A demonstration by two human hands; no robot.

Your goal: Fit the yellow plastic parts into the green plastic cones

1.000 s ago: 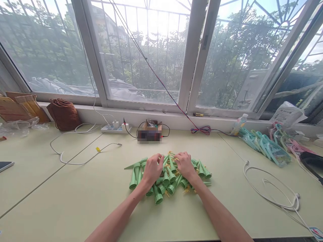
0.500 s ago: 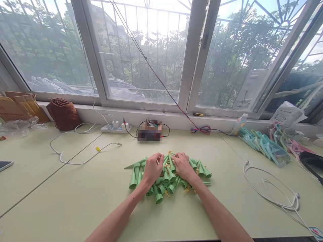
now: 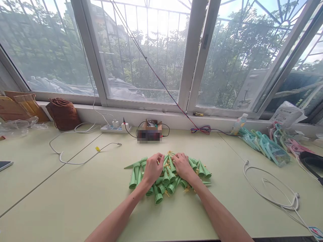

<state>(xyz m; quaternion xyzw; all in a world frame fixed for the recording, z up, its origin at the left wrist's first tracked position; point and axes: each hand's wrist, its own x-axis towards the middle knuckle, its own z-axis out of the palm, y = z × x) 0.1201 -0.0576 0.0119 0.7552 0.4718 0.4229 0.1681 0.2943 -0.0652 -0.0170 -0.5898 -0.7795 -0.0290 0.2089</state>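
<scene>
A heap of green plastic cone-shaped spikes (image 3: 158,197) with ribbed round collars lies on the pale table, small yellow plastic pieces (image 3: 186,190) scattered among them. Over the left part of the heap is my left hand (image 3: 153,168), thumb and fingers pinched together; whatever they hold is hidden. My right hand (image 3: 182,165) rests over the right part, with bent fingers reaching down among the spikes near the top of the heap. Its fingertips are partly hidden, so the thing in them cannot be made out. A narrow gap with several spikes separates the hands.
Behind the heap stands a small box (image 3: 150,134) with black leads, beside a white power strip (image 3: 108,129). White cables (image 3: 271,201) lie at right, and another cable (image 3: 75,163) at left. Bagged teal plastic items (image 3: 270,148) and a brown pouch (image 3: 63,114) stand near the window.
</scene>
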